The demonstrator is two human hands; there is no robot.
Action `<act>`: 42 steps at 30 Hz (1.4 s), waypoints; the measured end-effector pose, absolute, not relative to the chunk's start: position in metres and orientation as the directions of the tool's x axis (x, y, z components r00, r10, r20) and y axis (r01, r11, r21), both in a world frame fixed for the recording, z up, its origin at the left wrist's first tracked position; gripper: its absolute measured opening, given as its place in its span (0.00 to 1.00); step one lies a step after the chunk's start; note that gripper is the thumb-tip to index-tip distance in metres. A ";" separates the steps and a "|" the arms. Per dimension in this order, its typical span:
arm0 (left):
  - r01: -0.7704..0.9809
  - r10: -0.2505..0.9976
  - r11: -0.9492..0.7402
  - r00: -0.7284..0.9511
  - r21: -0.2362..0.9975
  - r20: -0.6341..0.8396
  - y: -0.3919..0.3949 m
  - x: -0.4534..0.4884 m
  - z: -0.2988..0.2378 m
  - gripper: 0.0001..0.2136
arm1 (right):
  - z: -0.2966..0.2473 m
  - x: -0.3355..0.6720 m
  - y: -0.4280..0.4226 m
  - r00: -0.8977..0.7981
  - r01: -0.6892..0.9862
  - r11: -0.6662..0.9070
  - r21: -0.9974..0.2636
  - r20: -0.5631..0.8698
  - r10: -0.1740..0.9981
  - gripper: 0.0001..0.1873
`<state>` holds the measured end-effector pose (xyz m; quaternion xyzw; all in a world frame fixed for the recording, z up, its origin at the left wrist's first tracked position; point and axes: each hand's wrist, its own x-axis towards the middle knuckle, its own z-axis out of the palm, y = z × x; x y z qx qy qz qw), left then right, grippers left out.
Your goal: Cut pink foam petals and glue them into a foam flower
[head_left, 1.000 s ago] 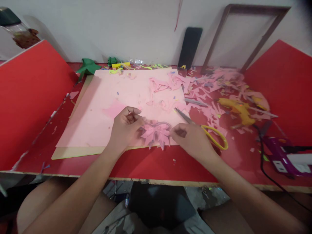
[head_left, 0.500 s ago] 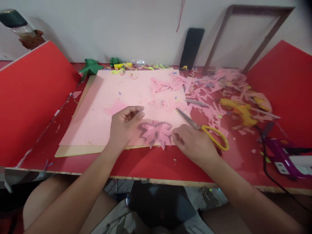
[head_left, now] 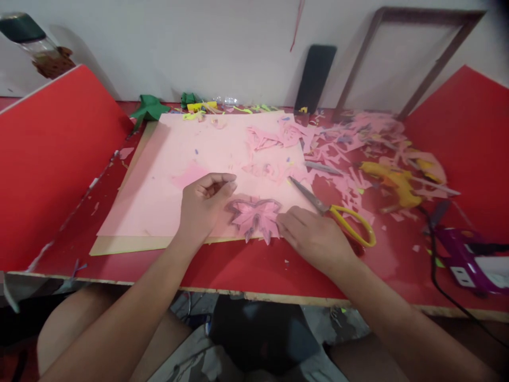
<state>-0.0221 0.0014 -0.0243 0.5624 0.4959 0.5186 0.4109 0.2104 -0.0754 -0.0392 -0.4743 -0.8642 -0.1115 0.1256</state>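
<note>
A pink paper butterfly (head_left: 254, 215) with dark-edged, layered wings lies at the front edge of the pink paper sheet (head_left: 143, 207). My left hand (head_left: 204, 204) is just left of it, thumb and forefinger brought together in a pinch; anything between them is too small to make out. The fingers of my right hand (head_left: 314, 233) are curled in and meet the butterfly's right wing edge. Behind that hand rest scissors (head_left: 350, 225) with yellow handles, blades slightly apart and pointing to the upper left across the sheet.
Pink paper scraps (head_left: 338, 143) pile up at the back right around a yellow glue gun (head_left: 393, 183). Its black cord (head_left: 433, 270) runs past a purple device (head_left: 461, 260). Red boards (head_left: 51, 170) stand at both sides. A dark phone-like slab (head_left: 315, 77) leans on the wall.
My right hand has shifted slightly left, its fingers closing in on the butterfly's right wing. My left hand has barely moved. The view has shifted a little.
</note>
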 end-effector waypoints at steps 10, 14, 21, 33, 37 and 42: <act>0.116 0.984 -0.174 -0.027 0.978 0.179 0.002 -0.023 -0.025 0.07 | -0.039 0.210 -0.074 -0.519 0.846 0.530 0.062 0.323 0.791 0.10; 0.113 0.984 -0.171 -0.025 0.979 0.175 0.002 -0.023 -0.024 0.06 | -0.039 0.209 -0.073 -0.467 0.866 0.499 -0.005 0.344 0.814 0.10; 0.129 0.984 -0.168 -0.034 0.977 0.174 0.002 -0.022 -0.022 0.06 | -0.036 0.211 -0.072 -0.513 0.843 0.538 -0.010 0.284 0.810 0.12; 0.113 0.983 -0.178 -0.027 0.978 0.182 0.001 -0.025 -0.017 0.06 | -0.031 0.212 -0.074 -0.459 0.835 0.539 -0.110 0.401 0.793 0.16; 0.114 0.979 -0.198 -0.030 0.974 0.202 0.001 -0.025 -0.017 0.06 | -0.031 0.213 -0.076 -0.480 0.825 0.557 -0.096 0.401 0.780 0.16; 0.103 0.978 -0.201 -0.027 0.974 0.205 0.002 -0.026 -0.019 0.06 | -0.032 0.214 -0.075 -0.462 0.843 0.529 -0.093 0.378 0.802 0.17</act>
